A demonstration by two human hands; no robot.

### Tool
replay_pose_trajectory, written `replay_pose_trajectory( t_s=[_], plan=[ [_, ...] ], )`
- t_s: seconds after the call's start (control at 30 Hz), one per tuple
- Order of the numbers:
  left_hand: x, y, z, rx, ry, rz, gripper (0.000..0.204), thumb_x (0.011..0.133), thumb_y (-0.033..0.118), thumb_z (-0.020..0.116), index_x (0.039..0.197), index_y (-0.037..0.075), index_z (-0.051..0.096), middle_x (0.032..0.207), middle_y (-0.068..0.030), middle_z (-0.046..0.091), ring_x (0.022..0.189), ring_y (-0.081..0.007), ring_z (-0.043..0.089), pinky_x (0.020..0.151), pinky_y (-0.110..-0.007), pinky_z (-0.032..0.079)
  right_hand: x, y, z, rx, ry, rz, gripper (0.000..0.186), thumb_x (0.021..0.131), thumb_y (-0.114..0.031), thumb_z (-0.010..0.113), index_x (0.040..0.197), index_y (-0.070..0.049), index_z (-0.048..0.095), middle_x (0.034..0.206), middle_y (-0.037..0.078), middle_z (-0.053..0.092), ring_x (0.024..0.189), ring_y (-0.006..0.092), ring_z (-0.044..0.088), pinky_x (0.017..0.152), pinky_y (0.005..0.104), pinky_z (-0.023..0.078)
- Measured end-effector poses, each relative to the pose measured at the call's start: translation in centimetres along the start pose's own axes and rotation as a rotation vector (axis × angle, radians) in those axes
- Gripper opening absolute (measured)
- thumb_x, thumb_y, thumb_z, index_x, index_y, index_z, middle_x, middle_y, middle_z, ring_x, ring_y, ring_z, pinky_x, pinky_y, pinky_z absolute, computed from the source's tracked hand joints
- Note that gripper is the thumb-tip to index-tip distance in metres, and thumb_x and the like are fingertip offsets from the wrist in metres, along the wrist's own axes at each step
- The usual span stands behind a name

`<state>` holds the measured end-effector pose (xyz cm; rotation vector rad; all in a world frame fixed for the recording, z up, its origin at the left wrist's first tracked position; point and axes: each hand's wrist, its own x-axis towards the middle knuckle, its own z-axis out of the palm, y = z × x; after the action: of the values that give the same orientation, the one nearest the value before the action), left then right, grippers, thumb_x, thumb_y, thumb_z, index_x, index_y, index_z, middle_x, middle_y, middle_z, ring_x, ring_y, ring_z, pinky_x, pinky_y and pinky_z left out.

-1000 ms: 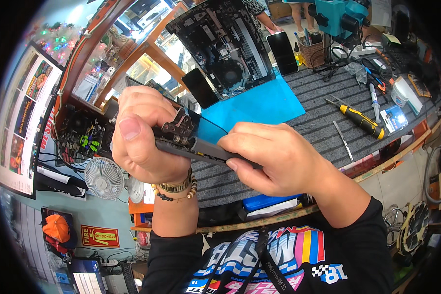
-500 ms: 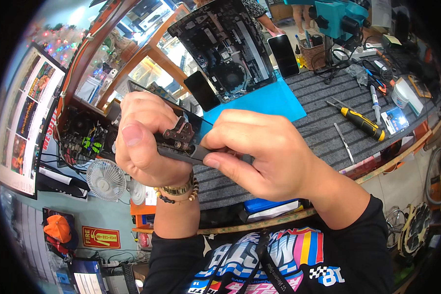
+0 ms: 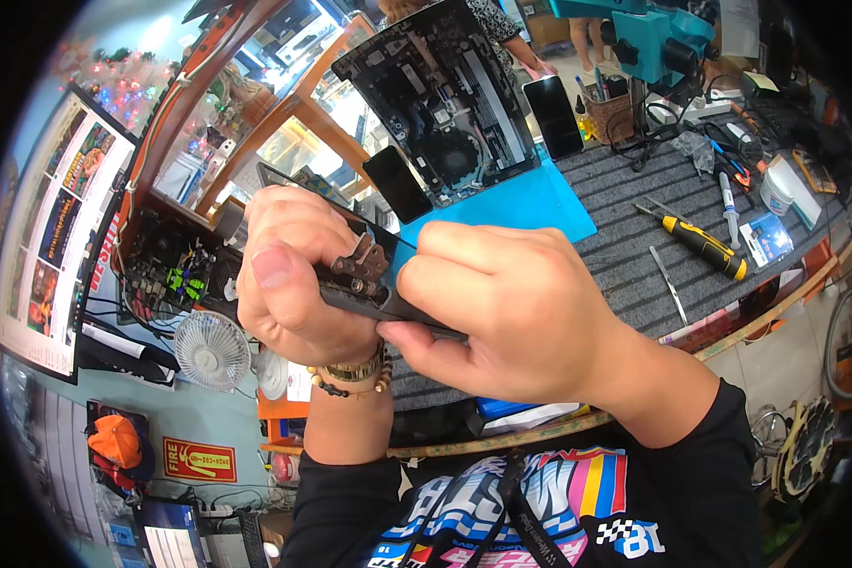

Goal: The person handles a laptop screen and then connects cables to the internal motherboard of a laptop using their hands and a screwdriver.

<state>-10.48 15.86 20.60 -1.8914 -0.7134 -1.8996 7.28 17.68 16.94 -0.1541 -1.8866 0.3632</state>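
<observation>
My left hand [image 3: 291, 280] is closed round a dark laptop screen assembly, its thumb beside an exposed metal hinge [image 3: 358, 268]. My right hand [image 3: 497, 312] pinches the dark strip [image 3: 381, 305] along the assembly's lower edge, its thumb just below the hinge end. The right fingertips are mostly hidden behind the curled fingers. Beyond my hands, an opened laptop body [image 3: 435, 95] leans upright above a blue mat [image 3: 540, 204], with a dark phone [image 3: 398, 185] to its left and another [image 3: 554, 115] to its right.
A yellow-black screwdriver [image 3: 696, 246], tweezers [image 3: 670, 284], syringe [image 3: 729, 208] and microscope [image 3: 658, 38] occupy the bench's right. A white fan [image 3: 208, 350], monitor [image 3: 57, 227] and circuit boards [image 3: 166, 260] are on the left. A person's hand [image 3: 540, 66] shows behind the bench.
My right hand has moved left along the screen assembly toward the hinge, its fingers curling further over the edge. My left hand keeps its grip, shifted slightly right in the picture.
</observation>
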Motion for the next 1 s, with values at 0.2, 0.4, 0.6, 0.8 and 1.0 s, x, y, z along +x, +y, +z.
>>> replay_pose_trajectory(
  t_s=[0.2, 0.4, 0.6, 0.8, 1.0],
  plan=[
    [0.0, 0.1, 0.1, 0.028, -0.025, -0.014, 0.045, 0.103, 0.027, 0.048, 0.066, 0.005, 0.057, 0.064, -0.0080, 0.062, 0.065, -0.0228, 0.057, 0.070, -0.039, 0.046, 0.1, -0.2, 0.1, -0.110, 0.010, -0.033, 0.021, 0.084, -0.017, 0.080, 0.084, -0.010, 0.060, 0.080, 0.005, 0.058, 0.069, 0.0248, 0.067, 0.057, 0.0399, 0.052],
    [0.1, 0.3, 0.2, 0.064, -0.019, 0.013, 0.044, 0.103, 0.026, 0.049, 0.065, 0.005, 0.057, 0.063, -0.0065, 0.062, 0.064, -0.0225, 0.058, 0.072, -0.039, 0.046, 0.2, -0.2, 0.2, -0.128, 0.012, -0.079, 0.022, 0.082, -0.017, 0.080, 0.083, -0.009, 0.059, 0.078, 0.005, 0.057, 0.067, 0.0253, 0.065, 0.057, 0.0394, 0.051],
    [0.2, 0.5, 0.2, 0.072, -0.020, -0.002, 0.043, 0.103, 0.025, 0.051, 0.065, 0.005, 0.056, 0.064, -0.0064, 0.062, 0.064, -0.0224, 0.058, 0.074, -0.039, 0.046, 0.3, 0.0, 0.4, -0.141, 0.014, -0.130, 0.022, 0.084, -0.019, 0.078, 0.082, -0.008, 0.059, 0.078, 0.006, 0.057, 0.068, 0.0255, 0.066, 0.057, 0.0398, 0.051],
    [0.2, 0.2, -0.1, 0.014, -0.031, -0.025, 0.043, 0.104, 0.023, 0.050, 0.066, 0.005, 0.056, 0.063, -0.0069, 0.060, 0.063, -0.0214, 0.056, 0.073, -0.039, 0.045, -1.2, 0.0, 0.5, -0.175, -0.027, -0.020, 0.023, 0.086, -0.020, 0.079, 0.082, -0.008, 0.060, 0.078, 0.006, 0.058, 0.069, 0.0265, 0.066, 0.057, 0.0399, 0.053],
    [0.4, 0.4, 0.2, -0.015, -0.047, -0.018, 0.044, 0.105, 0.021, 0.050, 0.065, 0.004, 0.056, 0.063, -0.0083, 0.058, 0.064, -0.0207, 0.054, 0.072, -0.038, 0.045, -2.4, -0.3, 0.7, -0.223, 0.003, 0.020, 0.028, 0.074, -0.012, 0.088, 0.080, -0.008, 0.062, 0.073, 0.006, 0.054, 0.063, 0.0276, 0.062, 0.053, 0.0407, 0.049]
  ],
)
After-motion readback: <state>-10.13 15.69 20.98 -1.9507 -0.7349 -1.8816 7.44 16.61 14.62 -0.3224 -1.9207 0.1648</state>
